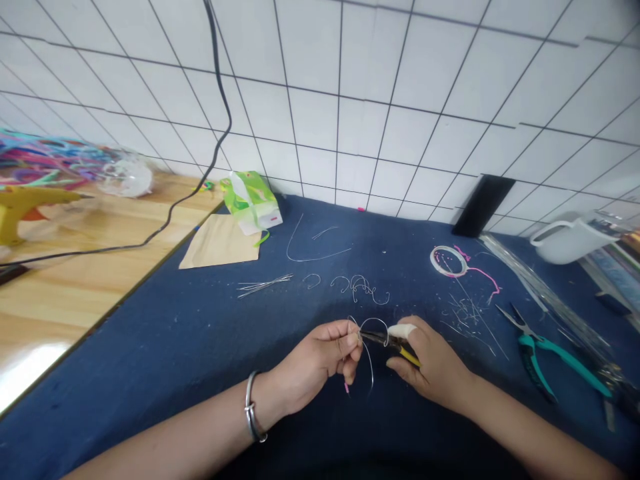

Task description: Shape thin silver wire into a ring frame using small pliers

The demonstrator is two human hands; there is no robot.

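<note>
Between thumb and fingers my left hand [325, 357] pinches a thin silvery wire [371, 367] bent into loops. A small pink end pokes out below those fingers. My right hand [430, 363], with a white covering on one finger, grips pliers [407, 353] with yellow on the handles. The dark jaws reach left to the wire close by my left fingertips. Whether they are clamped on it I cannot tell. Just beyond the hands lie several curled wire pieces [364, 287] and a bundle of straight wires [265, 285].
Teal-handled pliers [565, 360] lie at the right near wire scraps [467, 313] and a round dish [449, 261] with pink bits. Farther back are a green packet [253, 200], a beige sheet [223, 240] and a white jug [575, 237]. A yellow glue gun [25, 207] and black cable [173, 217] are left.
</note>
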